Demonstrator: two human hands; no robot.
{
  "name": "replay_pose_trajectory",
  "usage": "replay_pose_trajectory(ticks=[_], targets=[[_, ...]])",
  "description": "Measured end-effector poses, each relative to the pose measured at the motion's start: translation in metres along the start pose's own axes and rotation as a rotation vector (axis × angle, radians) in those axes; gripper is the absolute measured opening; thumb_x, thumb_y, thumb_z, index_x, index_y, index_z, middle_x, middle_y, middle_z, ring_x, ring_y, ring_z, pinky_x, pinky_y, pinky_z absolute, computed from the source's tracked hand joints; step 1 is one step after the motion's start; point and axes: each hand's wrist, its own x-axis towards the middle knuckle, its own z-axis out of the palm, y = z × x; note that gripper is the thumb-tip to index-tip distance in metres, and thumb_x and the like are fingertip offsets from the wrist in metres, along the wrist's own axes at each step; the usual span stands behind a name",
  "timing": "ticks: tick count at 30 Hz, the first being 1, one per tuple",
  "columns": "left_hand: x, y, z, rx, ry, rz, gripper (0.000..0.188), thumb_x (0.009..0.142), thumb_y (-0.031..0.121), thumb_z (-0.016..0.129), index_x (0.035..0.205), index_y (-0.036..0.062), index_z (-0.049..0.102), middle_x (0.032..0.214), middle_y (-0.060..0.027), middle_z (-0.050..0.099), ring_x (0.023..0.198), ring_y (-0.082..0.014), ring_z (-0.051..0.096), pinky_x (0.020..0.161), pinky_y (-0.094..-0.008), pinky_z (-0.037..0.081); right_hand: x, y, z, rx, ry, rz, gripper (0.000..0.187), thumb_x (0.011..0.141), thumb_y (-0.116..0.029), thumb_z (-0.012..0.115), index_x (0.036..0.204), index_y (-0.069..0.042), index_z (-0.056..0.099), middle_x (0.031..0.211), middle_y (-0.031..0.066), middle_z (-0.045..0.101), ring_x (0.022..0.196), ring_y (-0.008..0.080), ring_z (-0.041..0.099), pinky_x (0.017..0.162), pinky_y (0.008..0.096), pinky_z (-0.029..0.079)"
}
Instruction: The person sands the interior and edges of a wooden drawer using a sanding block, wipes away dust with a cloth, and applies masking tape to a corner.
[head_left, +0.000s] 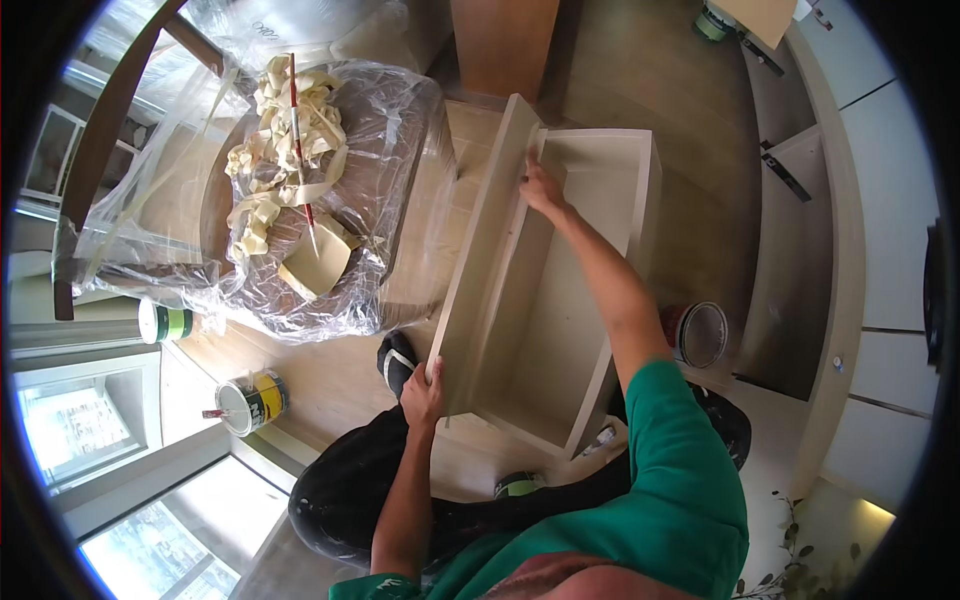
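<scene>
"Under everything here is the brown wood-plank floor (640, 80), right?"

"Yes. Along the right side runs a row of smooth white cabinets (865, 180), with a dark, open recess beside it."

"And opposite that?"

"At upper left, a dark wooden chair (95, 150) draped in clear, wrinkled plastic sheeting (390, 120)."

"Where is the piece being handled?"

"Between the two, in front of the person: a pale beige, open-topped rectangular drawer (545, 350). It stretches lengthwise away from the body, its long outer panel (478, 255) on the chair side. What supports it, I can't tell."

"What lies on the chair?"

"A heap of crumpled cream strips (300, 100), with a curved cream piece (318, 262) at its near end."

"Any cans?"

"A round can with a yellow-and-black label (265, 400) to the left of the legs, a dark-red can with a pale top (703, 335) just right of the drawer, and a smaller white-and-green tub (165, 322) near the chair."

"How are the hands?"

"The left hand (422, 397) grasps the panel's near end. The right hand (543, 190) rests at the panel's inner side toward the far end, index finger extended; whether it grips, I can't tell."

"The slimmest item?"

"A thin red-handled paintbrush (298, 140) across the strips, its tip over the curved piece."
</scene>
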Motion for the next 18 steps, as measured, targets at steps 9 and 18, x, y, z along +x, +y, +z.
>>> replay_pose_trajectory(ticks=[9,18], targets=[[-0.013,-0.003,-0.001,-0.029,0.076,-0.026,0.075,0.099,0.070,0.044,0.107,-0.0001,0.070,0.100,-0.0278,0.071,0.100,-0.0478,0.067,0.086,-0.0534,0.052,-0.140,-0.088,-0.043,0.138,-0.585,0.141,0.036,0.092,-0.020,0.062,0.119,0.003,0.069,0.083,0.0154,0.074,0.078,0.0227,0.072,0.072,0.0366,0.055],[-0.016,0.020,-0.008,0.006,0.028,0.000,0.073,0.099,0.069,0.046,0.104,0.0002,0.070,0.096,-0.0270,0.072,0.096,-0.0471,0.068,0.084,-0.0531,0.054,-0.023,0.016,-0.042,0.363,0.084,0.006,0.062,0.093,-0.007,0.051,0.154,-0.009,0.041,0.139,0.0161,0.064,0.123,0.0271,0.063,0.106,0.0373,0.048]])
